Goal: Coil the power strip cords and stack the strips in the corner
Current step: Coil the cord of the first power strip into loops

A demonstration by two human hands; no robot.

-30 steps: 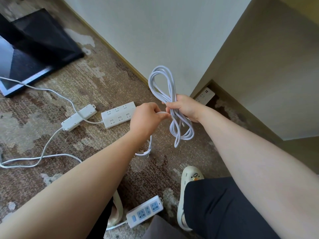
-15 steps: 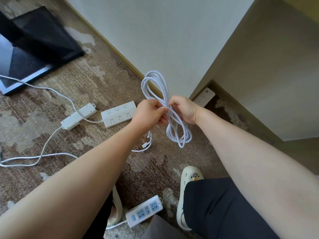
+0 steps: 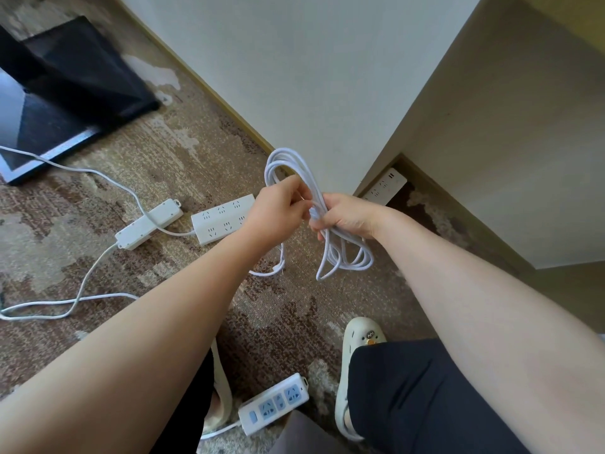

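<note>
**Coil pinched at its waist, strip still on the carpet**

Right hand closed round the coiled cord at mid-length; left hand pinching strands just beside it. Long axis upright, loops above and below the grip. Smooth, round white cable. Six-outlet power strip, flat, hard plastic, down-left on patterned carpet, nearer the left hand. Corner strip beyond the right.

The far power strip in the corner is half hidden behind the wall edge, so only its right end is seen. The right end of the wide strip is covered by the left hand. The middle of the coiled cord is concealed inside the right hand. The black panel at far left is cut off by the picture's edge. One slipper is largely hidden under the left forearm.
</note>
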